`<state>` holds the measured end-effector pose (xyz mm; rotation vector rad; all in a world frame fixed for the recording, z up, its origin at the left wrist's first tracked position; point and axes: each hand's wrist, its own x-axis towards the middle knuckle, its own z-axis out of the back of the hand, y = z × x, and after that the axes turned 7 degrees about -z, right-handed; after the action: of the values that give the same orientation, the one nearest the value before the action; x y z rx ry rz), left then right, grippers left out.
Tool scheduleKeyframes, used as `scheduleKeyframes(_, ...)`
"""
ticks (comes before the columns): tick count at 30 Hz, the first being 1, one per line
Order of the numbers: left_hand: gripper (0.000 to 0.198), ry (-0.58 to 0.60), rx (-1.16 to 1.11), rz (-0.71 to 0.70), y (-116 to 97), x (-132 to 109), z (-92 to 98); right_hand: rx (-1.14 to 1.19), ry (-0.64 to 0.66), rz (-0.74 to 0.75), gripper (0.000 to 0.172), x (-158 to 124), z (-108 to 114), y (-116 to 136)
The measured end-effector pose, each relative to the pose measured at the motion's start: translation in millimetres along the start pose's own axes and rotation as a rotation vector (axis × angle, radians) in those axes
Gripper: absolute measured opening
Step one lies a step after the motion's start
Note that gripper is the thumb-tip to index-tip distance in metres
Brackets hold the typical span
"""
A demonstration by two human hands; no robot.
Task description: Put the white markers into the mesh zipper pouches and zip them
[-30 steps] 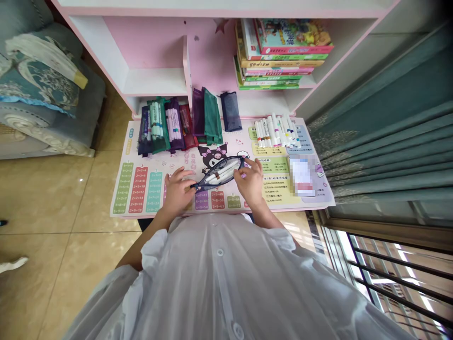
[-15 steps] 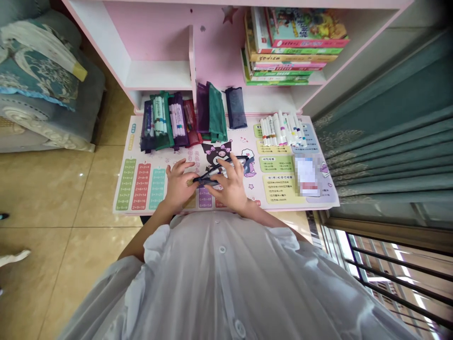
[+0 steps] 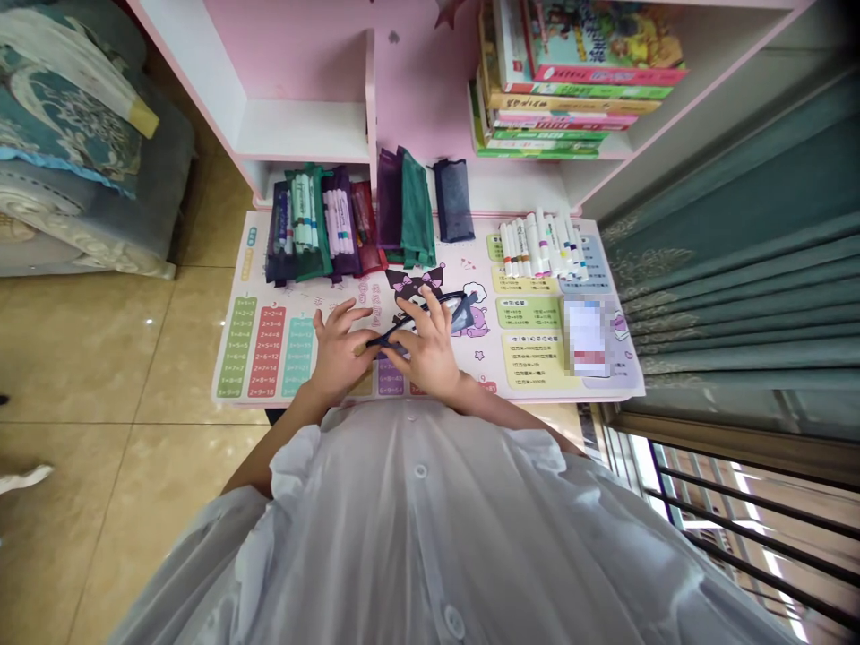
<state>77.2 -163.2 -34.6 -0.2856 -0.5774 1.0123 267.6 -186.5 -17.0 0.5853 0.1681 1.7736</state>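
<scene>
A dark blue mesh zipper pouch (image 3: pixel 462 313) is held between my two hands over the middle of the desk mat. My left hand (image 3: pixel 341 348) pinches one end of its dark edge between thumb and index finger, other fingers spread. Close beside it, my right hand (image 3: pixel 430 348) grips the same edge with thumb and fingers near the left fingertips. The rest of the pouch slants up and to the right behind my right hand, which partly hides it. Whether anything is inside the pouch, I cannot tell.
Mesh pouches with markers (image 3: pixel 305 224) stand at the back left. Beside them are a green pouch (image 3: pixel 417 210) and a flat navy pouch (image 3: pixel 455 202). Loose white markers (image 3: pixel 537 244) lie at the right, above a phone (image 3: pixel 589 336). Books (image 3: pixel 564 103) are stacked on the shelf.
My right hand has shifted slightly left, closer to my left hand, along the pouch's edge. My left hand keeps its pinch. The camera view has tilted slightly.
</scene>
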Motion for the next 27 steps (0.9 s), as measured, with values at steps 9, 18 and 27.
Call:
scheduleKeyframes(9, 0.014, -0.050, 0.002, -0.040, 6.3, -1.5, -2.6, 0.088, 0.108, -0.046, 0.027, 0.3, 8.1, 4.8)
scheduleKeyframes(18, 0.015, -0.124, -0.021, -0.086, 6.8, -12.5, -6.8, 0.152, 0.098, -0.108, 0.024, 1.2, 10.9, 3.1)
scheduleKeyframes(27, 0.013, -0.089, -0.035, 0.002, 9.1, -9.4, -10.4, 0.144, 0.151, -0.142, 0.020, 8.9, 11.7, 1.2)
